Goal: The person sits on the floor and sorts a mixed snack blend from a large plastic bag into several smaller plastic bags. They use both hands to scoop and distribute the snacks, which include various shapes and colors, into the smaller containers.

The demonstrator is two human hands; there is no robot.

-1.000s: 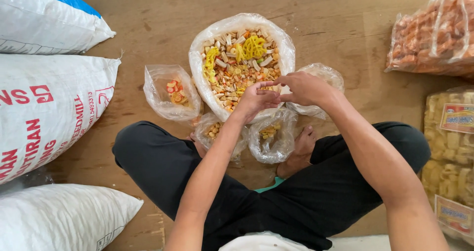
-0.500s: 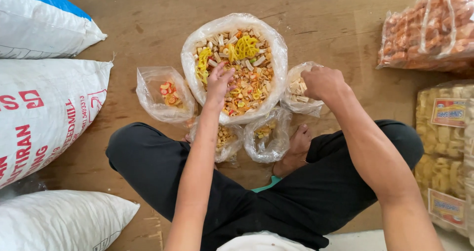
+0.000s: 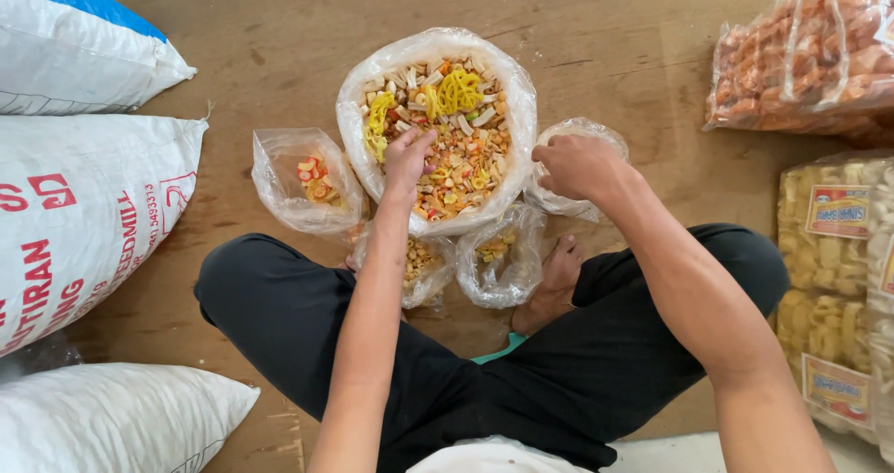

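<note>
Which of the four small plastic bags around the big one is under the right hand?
The small bag to the right of the big bag. The right hand covers its opening; the other three lie left of that hand, untouched.

White printed sacks [image 3: 84,222] left; clear snack packs with orange-red labels [image 3: 838,212] right.

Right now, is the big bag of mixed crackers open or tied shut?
Open. The big bag has its rim rolled wide, mixed crackers exposed, and the left hand reaches inside.
</note>
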